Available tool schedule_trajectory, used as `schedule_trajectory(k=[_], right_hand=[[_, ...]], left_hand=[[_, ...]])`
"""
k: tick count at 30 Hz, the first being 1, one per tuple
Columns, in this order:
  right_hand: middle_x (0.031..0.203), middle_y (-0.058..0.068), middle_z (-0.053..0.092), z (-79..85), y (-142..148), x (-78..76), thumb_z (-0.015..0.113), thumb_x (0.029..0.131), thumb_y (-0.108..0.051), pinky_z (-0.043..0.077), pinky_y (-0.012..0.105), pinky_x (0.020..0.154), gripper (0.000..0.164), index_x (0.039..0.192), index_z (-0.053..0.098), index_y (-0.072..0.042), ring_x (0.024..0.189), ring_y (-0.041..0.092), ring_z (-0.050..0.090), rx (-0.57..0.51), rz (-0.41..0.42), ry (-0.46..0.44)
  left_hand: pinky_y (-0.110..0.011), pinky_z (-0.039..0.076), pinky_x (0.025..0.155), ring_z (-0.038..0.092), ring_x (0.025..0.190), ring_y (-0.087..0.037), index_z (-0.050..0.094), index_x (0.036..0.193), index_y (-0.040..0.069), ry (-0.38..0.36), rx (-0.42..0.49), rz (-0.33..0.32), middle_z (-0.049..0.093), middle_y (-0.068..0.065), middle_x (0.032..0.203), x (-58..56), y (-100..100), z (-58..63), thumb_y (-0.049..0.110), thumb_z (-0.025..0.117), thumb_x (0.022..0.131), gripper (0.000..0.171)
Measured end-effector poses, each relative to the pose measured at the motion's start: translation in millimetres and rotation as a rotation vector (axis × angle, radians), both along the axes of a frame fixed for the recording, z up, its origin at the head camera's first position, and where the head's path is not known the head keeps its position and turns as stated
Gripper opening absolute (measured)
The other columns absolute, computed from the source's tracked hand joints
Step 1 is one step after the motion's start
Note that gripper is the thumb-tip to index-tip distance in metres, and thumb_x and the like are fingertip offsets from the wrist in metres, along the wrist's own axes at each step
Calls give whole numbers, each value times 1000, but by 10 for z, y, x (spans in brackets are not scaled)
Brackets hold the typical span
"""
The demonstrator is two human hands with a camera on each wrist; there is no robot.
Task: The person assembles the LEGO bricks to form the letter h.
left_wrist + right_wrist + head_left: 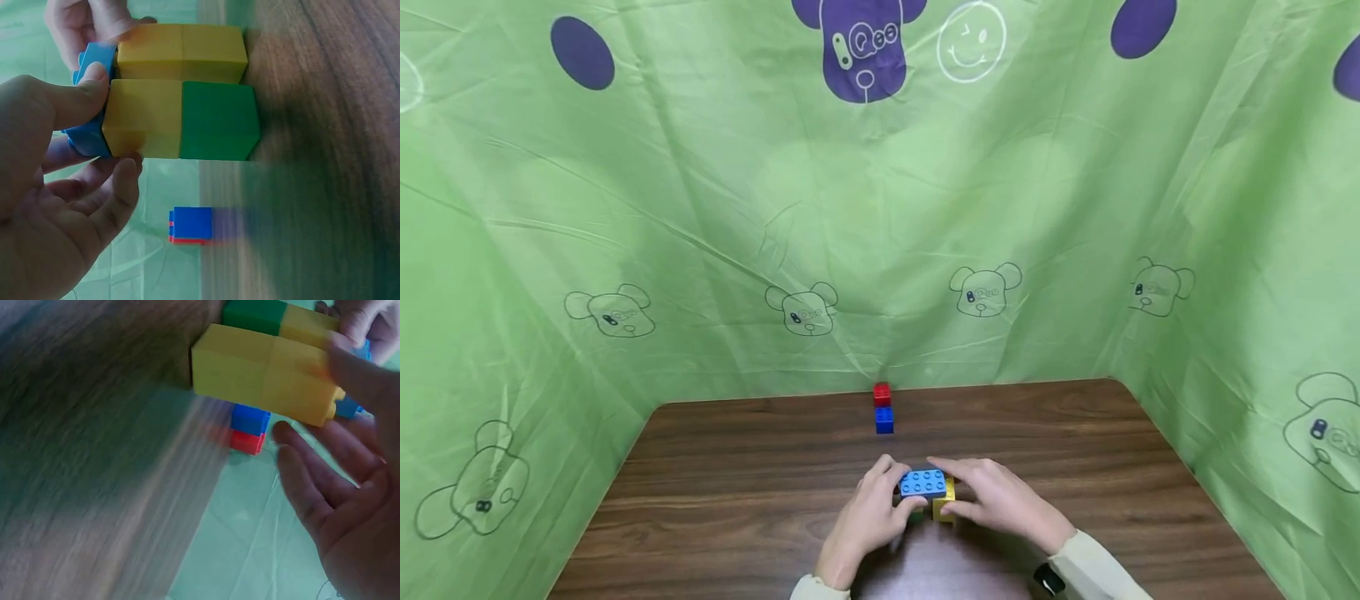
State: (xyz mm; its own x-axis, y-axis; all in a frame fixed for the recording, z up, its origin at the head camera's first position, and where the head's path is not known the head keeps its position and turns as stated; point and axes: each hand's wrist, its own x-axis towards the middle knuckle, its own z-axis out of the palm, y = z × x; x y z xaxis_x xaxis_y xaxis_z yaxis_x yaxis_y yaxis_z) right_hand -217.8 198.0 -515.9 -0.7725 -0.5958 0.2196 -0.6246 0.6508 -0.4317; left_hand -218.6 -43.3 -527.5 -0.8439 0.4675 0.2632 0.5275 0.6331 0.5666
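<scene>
My left hand (872,508) grips a long light-blue brick (922,482) with studs on top, thumb in front and fingers behind. This brick lies across the top of a yellow brick (144,119) stacked on a green brick (220,120). Close beside them stands a tower of yellow bricks (253,369). At its top the right hand (1003,500) holds the tower between thumb and fingers. In the right wrist view, yellow studs show at the tower's top, by the blue brick.
Farther back on the wooden table (737,467) stand a dark-blue brick (884,421) and a red brick (882,395), one behind the other. Green cloth (880,333) printed with bear heads rises behind the table and at both sides.
</scene>
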Motion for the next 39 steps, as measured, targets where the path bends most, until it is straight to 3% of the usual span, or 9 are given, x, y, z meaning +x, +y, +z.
schedule_trajectory(k=[2, 6, 12, 16, 19, 23, 31, 35, 39], right_hand=[[128, 10, 69, -26, 16, -1, 77, 91, -21, 59, 32, 82, 61, 145, 54, -6, 102, 12, 70, -26, 1, -40], [128, 14, 69, -98, 27, -22, 76, 90, -11, 59, 31, 84, 55, 140, 56, 1, 103, 16, 72, -130, 12, -123], [129, 13, 68, -172, 43, -48, 74, 92, -8, 59, 34, 87, 51, 140, 57, -2, 106, 18, 71, -211, 30, -178], [132, 9, 67, -161, 49, -60, 75, 92, -14, 59, 34, 87, 57, 145, 54, -9, 108, 17, 70, -209, 47, -163], [133, 4, 66, -126, 40, -64, 73, 95, -23, 58, 34, 90, 52, 143, 56, -15, 113, 15, 67, -202, 56, -118], [129, 1, 69, -87, 9, -80, 66, 100, -28, 57, 35, 91, 40, 136, 63, -12, 113, 13, 67, -213, 76, -58], [119, 4, 74, -63, -25, -136, 70, 96, -25, 57, 29, 73, 39, 130, 68, -5, 87, 2, 64, -209, 96, -17], [119, 5, 74, -75, -34, -123, 68, 97, -29, 56, 29, 73, 40, 130, 67, -6, 86, 5, 63, -200, 85, -33], [119, 7, 74, -72, -70, -95, 70, 97, -27, 58, 34, 76, 39, 129, 68, -4, 90, 5, 64, -189, 82, 8]], left_hand=[[-27, 51, 75, 51, 81, -3, 70, 117, 7, 9, -7, 1, 54, 5, 97, -1, 11, 12, 37, 75, 91, 39], [-28, 53, 77, 54, 83, -5, 71, 114, 8, 22, -20, 2, 56, 5, 97, -7, 16, 30, 35, 76, 90, 36], [-29, 54, 77, 55, 83, -6, 70, 114, 8, -7, -39, 9, 56, 5, 97, 4, 25, 58, 32, 77, 90, 34], [-31, 53, 74, 53, 77, -8, 70, 111, 9, -2, -89, 37, 54, 5, 94, 6, 56, 88, 31, 78, 88, 32], [-31, 53, 73, 51, 75, -9, 70, 111, 9, -12, -126, 51, 53, 5, 93, 3, 77, 102, 30, 77, 88, 32], [-29, 52, 72, 50, 74, -7, 70, 112, 8, -44, -123, 52, 52, 5, 94, -1, 89, 101, 29, 76, 89, 32], [-26, 51, 71, 52, 74, -6, 71, 109, 6, -63, -94, 23, 54, 4, 93, -26, 67, 106, 25, 79, 88, 30], [-28, 53, 77, 54, 81, -6, 69, 110, 7, -79, -109, -7, 58, 4, 97, -51, 41, 115, 25, 77, 89, 29], [-28, 54, 78, 55, 83, -5, 69, 109, 8, -91, -103, -16, 61, 5, 98, -62, 20, 111, 25, 77, 90, 27]])
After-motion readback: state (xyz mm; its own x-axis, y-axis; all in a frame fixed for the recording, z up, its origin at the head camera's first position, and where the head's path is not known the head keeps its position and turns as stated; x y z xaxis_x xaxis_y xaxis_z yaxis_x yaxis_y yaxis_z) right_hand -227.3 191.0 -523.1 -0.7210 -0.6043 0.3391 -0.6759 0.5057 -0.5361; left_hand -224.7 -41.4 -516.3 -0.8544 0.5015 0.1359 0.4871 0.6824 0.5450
